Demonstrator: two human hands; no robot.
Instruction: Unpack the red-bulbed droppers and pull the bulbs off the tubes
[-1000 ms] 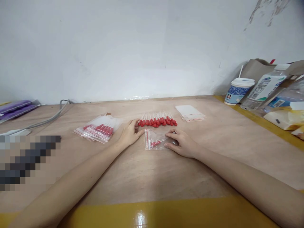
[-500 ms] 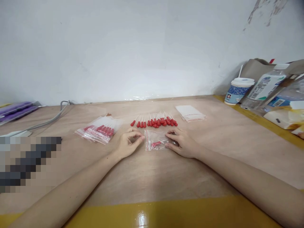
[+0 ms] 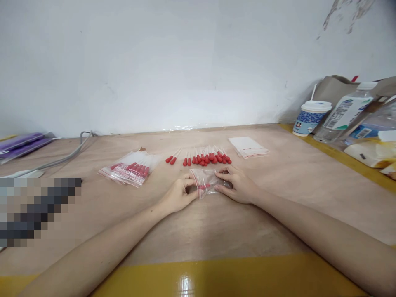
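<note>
A small clear zip bag [image 3: 212, 178] lies in front of me, its red-lined mouth facing left. Inside is a dropper with a red rubber bulb [image 3: 204, 187]. My left hand [image 3: 182, 193] is curled at the mouth, thumb and fingers closed on the bag's edge near the bulb; whether the fingertips are inside is unclear. My right hand [image 3: 236, 185] grips the other end of the bag between thumb and fingers. Just behind the bag lies a row of droppers [image 3: 211, 157] with red bulbs toward me and pale stems pointing to the wall.
Filled zip bags [image 3: 131, 170] are piled on the left, and flat zip bags [image 3: 247, 147] are stacked at the back right. A grey cable [image 3: 69, 155] and purple packs [image 3: 26, 144] lie far left. A paper cup [image 3: 311, 119] and a plastic bottle [image 3: 348, 111] stand at right.
My left hand has moved right, from beside the bag onto its mouth, and the bag's left edge now slants. Droppers at the row's left end have shifted left. My right hand has stayed put.
</note>
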